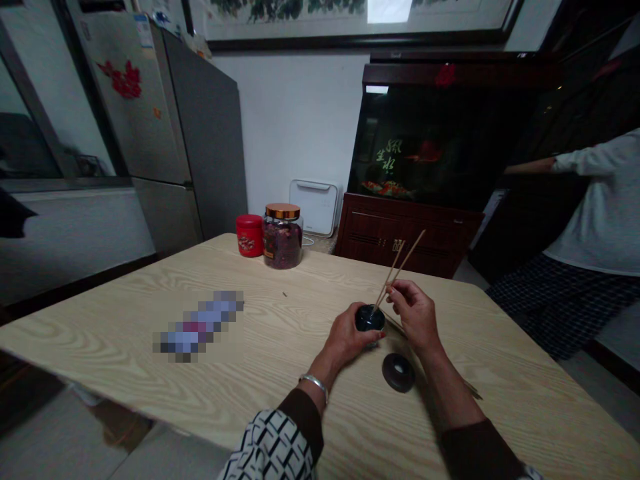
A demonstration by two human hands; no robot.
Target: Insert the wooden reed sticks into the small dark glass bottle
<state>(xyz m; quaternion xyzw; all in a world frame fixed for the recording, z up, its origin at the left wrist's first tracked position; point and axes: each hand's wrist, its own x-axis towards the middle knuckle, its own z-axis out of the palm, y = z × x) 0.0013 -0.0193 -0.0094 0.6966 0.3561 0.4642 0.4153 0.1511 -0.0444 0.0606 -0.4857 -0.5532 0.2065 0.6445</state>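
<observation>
The left hand (345, 333) wraps round the pot (369, 319), covering much of its side, so whether its base meets the table (280, 387) cannot be told. Thumb and fingertips of the right hand (414, 310) pinch the thin sticks (409, 255), whose lower ends go into the pot's dark mouth. More rods (473, 390) lie on the table, partly hidden under the right forearm. A blocky blur covers an item (200, 327) at left. The person (600, 207) at right is cut off by the frame edge.

The pot is dark and glossy; the sticks look like plain wood. Near it lies a round dark disc (399, 372), pale at its centre, perhaps a lid. The table has a light wood grain. A silvery bangle (316, 382) circles the left wrist. Towards the back, a red tin (249, 237) stands beside a clear jar (283, 243) of dark purplish bits under a coppery cap.

Green Chinese characters mark the fish tank (425, 140), 生 and 水 among them; the jar's label is too small to read.
</observation>
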